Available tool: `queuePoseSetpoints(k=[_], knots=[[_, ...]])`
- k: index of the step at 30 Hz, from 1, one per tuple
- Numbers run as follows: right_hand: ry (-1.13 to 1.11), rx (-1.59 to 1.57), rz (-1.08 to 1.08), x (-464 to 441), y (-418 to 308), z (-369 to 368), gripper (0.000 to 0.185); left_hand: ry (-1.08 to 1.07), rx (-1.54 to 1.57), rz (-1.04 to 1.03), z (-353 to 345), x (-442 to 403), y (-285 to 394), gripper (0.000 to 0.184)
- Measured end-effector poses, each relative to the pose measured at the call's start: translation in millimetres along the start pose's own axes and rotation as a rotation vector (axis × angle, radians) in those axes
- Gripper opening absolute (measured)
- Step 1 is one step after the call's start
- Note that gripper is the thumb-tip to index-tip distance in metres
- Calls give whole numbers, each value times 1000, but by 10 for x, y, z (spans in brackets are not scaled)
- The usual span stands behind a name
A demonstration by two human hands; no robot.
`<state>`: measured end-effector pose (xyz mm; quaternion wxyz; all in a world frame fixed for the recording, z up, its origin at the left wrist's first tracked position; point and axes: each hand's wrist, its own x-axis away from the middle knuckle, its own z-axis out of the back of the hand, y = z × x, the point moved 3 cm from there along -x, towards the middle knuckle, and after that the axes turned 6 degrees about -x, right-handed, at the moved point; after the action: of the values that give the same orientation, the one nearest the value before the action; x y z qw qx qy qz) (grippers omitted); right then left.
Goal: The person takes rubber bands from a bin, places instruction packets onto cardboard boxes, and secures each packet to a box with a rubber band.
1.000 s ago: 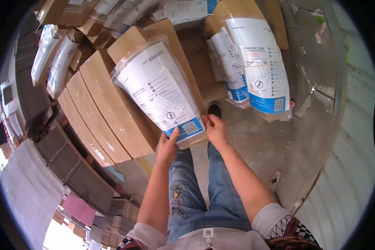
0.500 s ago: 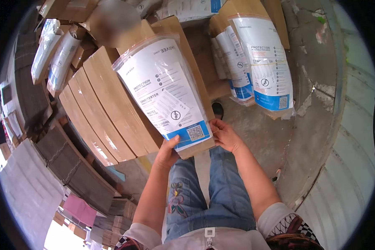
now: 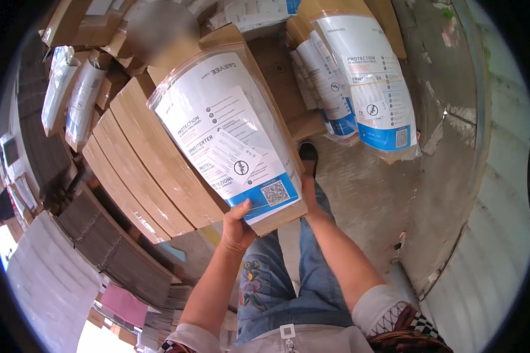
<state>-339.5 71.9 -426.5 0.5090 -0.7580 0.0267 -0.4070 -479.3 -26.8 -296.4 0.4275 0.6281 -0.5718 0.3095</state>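
Observation:
A clear plastic bag with white and blue printed sheets inside lies over a piece of brown cardboard in front of me. "PROTECTION" is printed on the sheets, and a QR code shows near the bottom. My left hand grips the lower left corner of this package, thumb on top over the blue band and fingers underneath. At the lower right edge, my right hand holds the package from the side; its fingers are mostly hidden. A thin band runs across the lower end near my left thumb.
Upright brown cardboard boxes stand close on the left. Similar bagged packages are at the upper right, and more packages at the upper left. A person's blurred head is at the top. A white corrugated wall runs along the right.
My right hand has shifted from pinching at the lower right corner to gripping the side edge, fingers now behind it. The package has moved slightly left in view.

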Motion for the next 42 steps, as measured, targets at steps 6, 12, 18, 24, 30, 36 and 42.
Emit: queuePoseSetpoints(k=[6, 12, 18, 24, 30, 36, 42], knots=[[-73, 201, -43, 265, -201, -326, 24, 13, -26, 8, -20, 17, -25, 58], [-177, 392, -108, 430, -275, -280, 25, 46, -112, 38, 57, 9, 60, 55], [-131, 436, 57, 139, -186, -297, 25, 58, -78, 41, -4, 49, 78, 54], [-302, 178, -458, 400, -495, -575, 22, 40, -140, 16, 65, 65, 138, 53], [-307, -28, -273, 619, -218, -578, 23, 15, -224, 24, 23, 44, 226, 54], [-669, 139, -887, 702, -627, -412, 26, 17, -182, 51, 173, 1, 185, 53], [-923, -134, -992, 680, -785, -259, 24, 39, -170, 48, 134, -11, 198, 54]])
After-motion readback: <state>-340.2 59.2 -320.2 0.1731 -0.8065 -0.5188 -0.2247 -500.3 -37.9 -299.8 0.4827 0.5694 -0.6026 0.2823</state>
